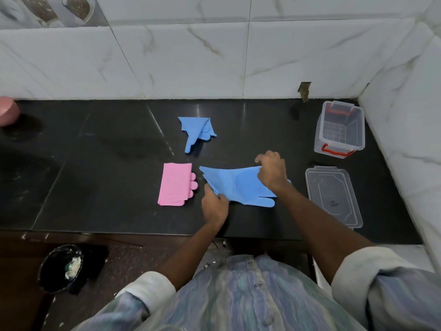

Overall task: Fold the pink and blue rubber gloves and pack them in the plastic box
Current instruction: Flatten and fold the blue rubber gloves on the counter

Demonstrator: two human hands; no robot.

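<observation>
A blue rubber glove (238,185) lies flat across the middle of the black counter, cuff to the left, fingers to the right. My left hand (214,206) pinches its near cuff edge. My right hand (272,172) grips the glove's far edge near the palm. A folded pink glove (174,185) lies just left of it, fingertips poking out on the right. A second blue glove (196,131), loosely folded, sits further back. The clear plastic box (340,130) with red handles stands open at the back right.
The box's clear lid (333,195) lies flat on the counter in front of the box. A pink round object (7,111) sits at the far left edge. Marble walls close the back and right. A black bucket (60,267) stands on the floor below left.
</observation>
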